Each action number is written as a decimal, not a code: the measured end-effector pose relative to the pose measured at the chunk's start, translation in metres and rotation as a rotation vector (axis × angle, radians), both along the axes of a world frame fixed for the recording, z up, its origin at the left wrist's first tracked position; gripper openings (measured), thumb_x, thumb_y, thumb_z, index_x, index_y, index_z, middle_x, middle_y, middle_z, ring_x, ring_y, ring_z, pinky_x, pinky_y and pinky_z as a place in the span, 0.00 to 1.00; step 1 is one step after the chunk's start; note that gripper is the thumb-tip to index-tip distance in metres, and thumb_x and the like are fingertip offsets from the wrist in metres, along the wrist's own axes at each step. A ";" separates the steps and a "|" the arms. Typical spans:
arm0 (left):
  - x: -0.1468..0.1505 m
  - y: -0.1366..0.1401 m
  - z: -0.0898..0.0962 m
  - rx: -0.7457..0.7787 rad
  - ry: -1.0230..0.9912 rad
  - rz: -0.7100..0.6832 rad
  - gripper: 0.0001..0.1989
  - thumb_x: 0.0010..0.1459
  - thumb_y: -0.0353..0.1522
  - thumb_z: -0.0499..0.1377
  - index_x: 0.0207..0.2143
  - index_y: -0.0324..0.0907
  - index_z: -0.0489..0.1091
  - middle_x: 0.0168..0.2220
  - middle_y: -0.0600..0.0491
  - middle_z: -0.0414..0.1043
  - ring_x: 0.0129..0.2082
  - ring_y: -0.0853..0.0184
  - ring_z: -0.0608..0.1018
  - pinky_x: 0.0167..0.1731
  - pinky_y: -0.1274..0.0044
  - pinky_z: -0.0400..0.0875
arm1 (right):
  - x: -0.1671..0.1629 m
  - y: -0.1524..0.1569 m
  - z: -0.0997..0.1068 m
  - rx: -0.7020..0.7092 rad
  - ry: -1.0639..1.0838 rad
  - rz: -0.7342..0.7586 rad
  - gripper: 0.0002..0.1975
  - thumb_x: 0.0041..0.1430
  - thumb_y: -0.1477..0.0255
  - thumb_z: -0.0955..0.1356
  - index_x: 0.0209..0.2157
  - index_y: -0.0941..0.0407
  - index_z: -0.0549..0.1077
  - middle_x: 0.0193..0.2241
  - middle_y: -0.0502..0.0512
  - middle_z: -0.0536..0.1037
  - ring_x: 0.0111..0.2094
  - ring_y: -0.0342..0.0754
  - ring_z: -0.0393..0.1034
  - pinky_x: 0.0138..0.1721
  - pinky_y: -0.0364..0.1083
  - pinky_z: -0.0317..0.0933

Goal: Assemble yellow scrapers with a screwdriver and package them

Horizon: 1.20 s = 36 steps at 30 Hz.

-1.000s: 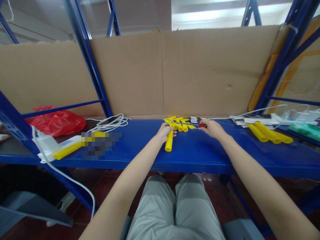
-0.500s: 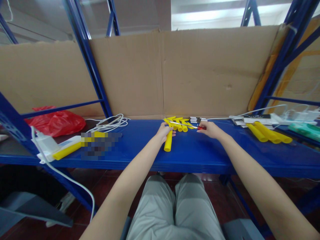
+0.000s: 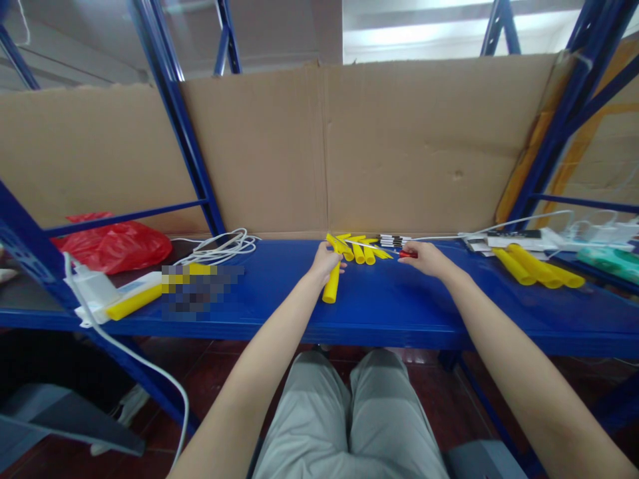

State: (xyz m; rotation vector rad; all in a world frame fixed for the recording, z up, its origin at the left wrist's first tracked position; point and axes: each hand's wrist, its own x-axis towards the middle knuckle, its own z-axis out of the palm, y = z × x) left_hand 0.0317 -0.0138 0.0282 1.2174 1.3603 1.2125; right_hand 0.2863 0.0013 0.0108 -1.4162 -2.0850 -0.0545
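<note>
Yellow tube [image 3: 330,287] in the person's L hand [image 3: 326,261], a bit left of the surface's [image 3: 274,293] middle & short of its front edge; the open end points down twd that edge. L fingers are curled narrow round the tube, so it's held.

R hand [image 3: 423,258] is off to the right, fingers closed on the red grip of a tool [image 3: 408,254]. Its thin metal shaft runs left, slightly slanted, to the L hand. Can't tell from where I'm standing if the tip touches the tube. Hands are apart, w/ the shaft bridging the gap.

Nr the surface's back edge, just past the hands: a pile [image 3: 368,253] of yellow tubes, lying close tog., some overlapping. Right of that, sm. black-and-white pcs [image 3: 394,240] in a row, close to the cardboard [image 3: 424,146] standing along the back edge.

Twd the surface's R end, 3 more tubes [image 3: 538,266] side by side, w/ flat white boxes [image 3: 514,239] behind & a green bag [image 3: 606,258] further right.

Twd the L end: coiled white cable [image 3: 232,245] nr the back edge; white adapter [image 3: 94,286] & another yellow tube [image 3: 136,305] nearer the front edge. Red bag [image 3: 120,246] behind those.
</note>
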 end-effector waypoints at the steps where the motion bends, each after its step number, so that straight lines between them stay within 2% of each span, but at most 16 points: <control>1: 0.000 0.000 0.000 0.000 -0.001 0.001 0.19 0.56 0.18 0.52 0.47 0.42 0.57 0.30 0.57 0.69 0.17 0.78 0.71 0.21 0.82 0.71 | -0.001 -0.001 0.000 0.008 -0.001 0.008 0.07 0.50 0.68 0.68 0.24 0.54 0.66 0.24 0.53 0.74 0.26 0.47 0.66 0.29 0.44 0.56; 19: 0.001 0.003 -0.006 0.045 0.018 0.006 0.19 0.56 0.20 0.54 0.48 0.43 0.57 0.36 0.53 0.71 0.19 0.78 0.71 0.19 0.85 0.69 | -0.010 -0.007 0.004 0.039 -0.018 0.014 0.07 0.51 0.68 0.68 0.25 0.54 0.66 0.25 0.54 0.75 0.27 0.48 0.68 0.29 0.44 0.57; 30: 0.001 0.005 -0.008 0.054 0.015 -0.004 0.20 0.55 0.18 0.53 0.48 0.43 0.58 0.36 0.54 0.71 0.18 0.78 0.71 0.21 0.83 0.70 | -0.010 -0.007 0.003 0.043 -0.052 -0.011 0.05 0.53 0.67 0.67 0.27 0.54 0.69 0.28 0.56 0.77 0.30 0.50 0.70 0.30 0.45 0.59; 36: -0.001 0.002 -0.003 0.093 0.097 -0.002 0.21 0.54 0.18 0.53 0.48 0.42 0.59 0.37 0.53 0.72 0.17 0.79 0.69 0.19 0.85 0.66 | -0.011 -0.013 0.008 0.092 -0.106 -0.028 0.03 0.55 0.70 0.66 0.30 0.54 0.71 0.29 0.56 0.78 0.31 0.50 0.71 0.31 0.44 0.58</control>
